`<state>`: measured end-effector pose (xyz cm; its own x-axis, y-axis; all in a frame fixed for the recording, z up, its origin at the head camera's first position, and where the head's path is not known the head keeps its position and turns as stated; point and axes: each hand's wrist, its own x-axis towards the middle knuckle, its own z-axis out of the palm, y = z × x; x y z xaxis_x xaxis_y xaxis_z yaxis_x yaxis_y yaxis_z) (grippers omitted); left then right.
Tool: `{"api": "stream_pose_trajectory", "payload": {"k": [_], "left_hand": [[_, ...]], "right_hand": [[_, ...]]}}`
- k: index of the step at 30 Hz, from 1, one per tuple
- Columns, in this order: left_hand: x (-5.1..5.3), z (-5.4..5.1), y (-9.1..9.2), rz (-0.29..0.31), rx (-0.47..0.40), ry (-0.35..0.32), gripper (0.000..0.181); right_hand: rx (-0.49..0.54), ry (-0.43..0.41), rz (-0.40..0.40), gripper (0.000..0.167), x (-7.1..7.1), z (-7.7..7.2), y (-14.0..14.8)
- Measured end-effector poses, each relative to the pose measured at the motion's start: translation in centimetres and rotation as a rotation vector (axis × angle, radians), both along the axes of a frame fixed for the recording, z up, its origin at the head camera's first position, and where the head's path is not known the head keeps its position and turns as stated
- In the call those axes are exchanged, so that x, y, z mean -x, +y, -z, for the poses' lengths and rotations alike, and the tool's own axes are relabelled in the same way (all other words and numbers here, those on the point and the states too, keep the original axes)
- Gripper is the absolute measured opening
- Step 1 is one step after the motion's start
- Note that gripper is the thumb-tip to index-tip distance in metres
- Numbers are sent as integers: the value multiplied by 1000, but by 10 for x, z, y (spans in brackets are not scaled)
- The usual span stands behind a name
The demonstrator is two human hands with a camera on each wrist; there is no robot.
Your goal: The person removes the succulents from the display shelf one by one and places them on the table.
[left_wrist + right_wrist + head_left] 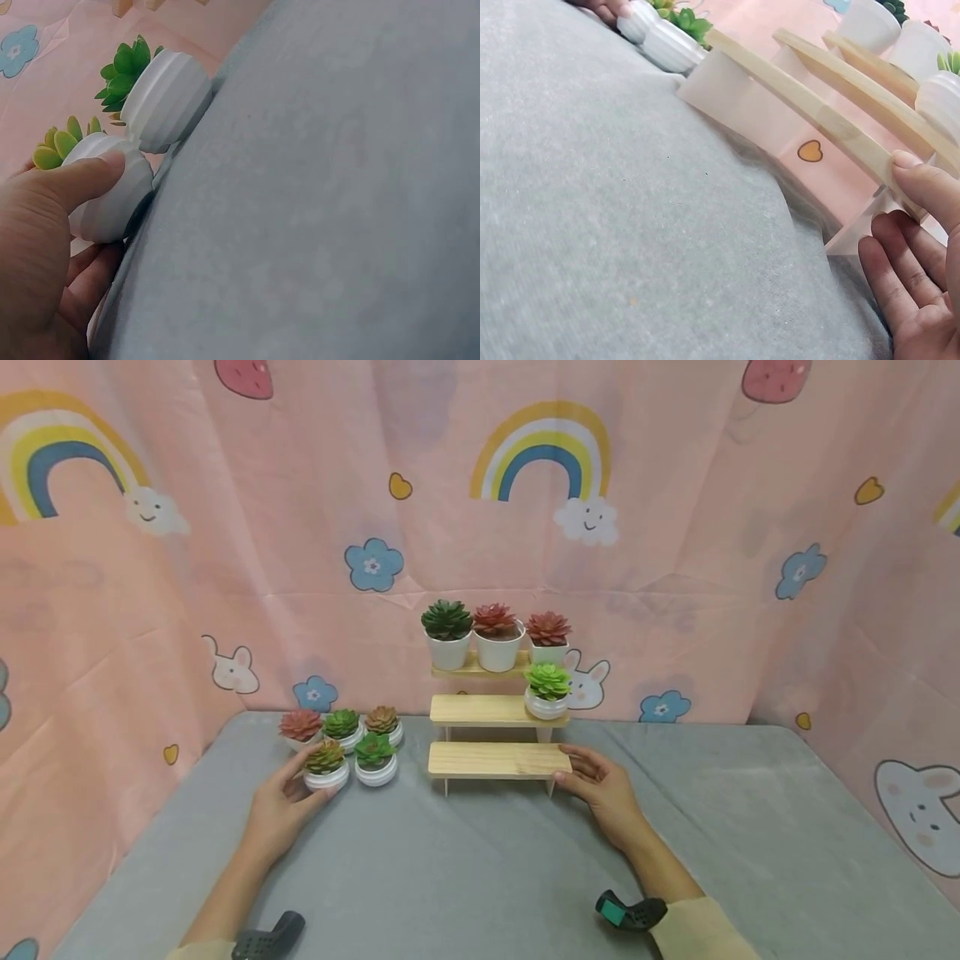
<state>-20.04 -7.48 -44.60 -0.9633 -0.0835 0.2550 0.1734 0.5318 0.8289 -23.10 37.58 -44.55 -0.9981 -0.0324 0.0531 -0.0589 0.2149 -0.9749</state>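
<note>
Securing a yellow-green potted succulent (326, 768) at 11 o'clock looks to be the step in hand; the next move would call for a lift clear of the green succulent (375, 760) just beside it. From where I stand, the left hand (279, 810), pointing toward 1, clamps the pot between thumb and fingers; the right hand (606, 795) pinches the wooden stand (487, 760) at its lowest shelf's 3 o'clock end.

The place was a curtained-off corner; the kind of room was unclear. Pink, rainbow-printed fabric hangings (480, 568) enclosed a grey, cloth-covered surface (465, 860).
</note>
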Motion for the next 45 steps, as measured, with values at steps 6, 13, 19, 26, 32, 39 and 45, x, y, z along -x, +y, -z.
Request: {"api": "stream_pose_trajectory", "payload": {"k": [6, 13, 19, 26, 32, 39, 45], "left_hand": [[0, -1, 0, -8, 14, -2, 71], [-2, -5, 1, -41, 35, -23, 66], [-1, -14, 0, -45, 70, -33, 64], [9, -14, 2, 19, 103, -9, 62], [9, -5, 1, 45, 87, -18, 62], [3, -12, 8, 11, 52, -54, 59], [0, -26, 9, -15, 72, -69, 54]], "right_hand": [[13, -2, -5, 56, -1, -1, 1], [2, 4, 2, 57, 0, 2, 2], [3, 19, -14, 58, 3, 1, -1], [0, 15, 3, 57, 5, 1, 0], [-10, -10, 24, 57, 3, 3, 1], [-26, -9, 27, 57, 2, 4, 3], [-9, 0, 4, 59, 4, 3, 4]]}}
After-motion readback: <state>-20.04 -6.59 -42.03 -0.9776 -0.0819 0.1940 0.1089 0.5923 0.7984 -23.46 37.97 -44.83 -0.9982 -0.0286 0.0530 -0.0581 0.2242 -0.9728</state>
